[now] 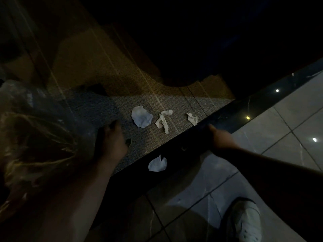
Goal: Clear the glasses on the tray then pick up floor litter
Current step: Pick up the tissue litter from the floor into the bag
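Note:
Several pieces of litter lie on the grey carpet (174, 102): a flat white paper (141, 116), a twisted tissue (163, 120) and a small crumpled scrap (192, 119). Another white paper (157, 164) rests on the dark border strip (244, 109). My left hand (111, 142) hangs low over the carpet, left of the flat paper, gripping the edge of a clear plastic bag (35, 119). My right hand (220, 138) reaches over the dark strip, one finger stretched toward the small scrap, with nothing seen in it. No tray or glasses are in view.
Pale glossy floor tiles (279, 128) fill the right side and reflect ceiling lights. My white shoe (248, 222) stands on the tiles at the bottom right. Beyond the carpet lies deep shadow where nothing can be made out.

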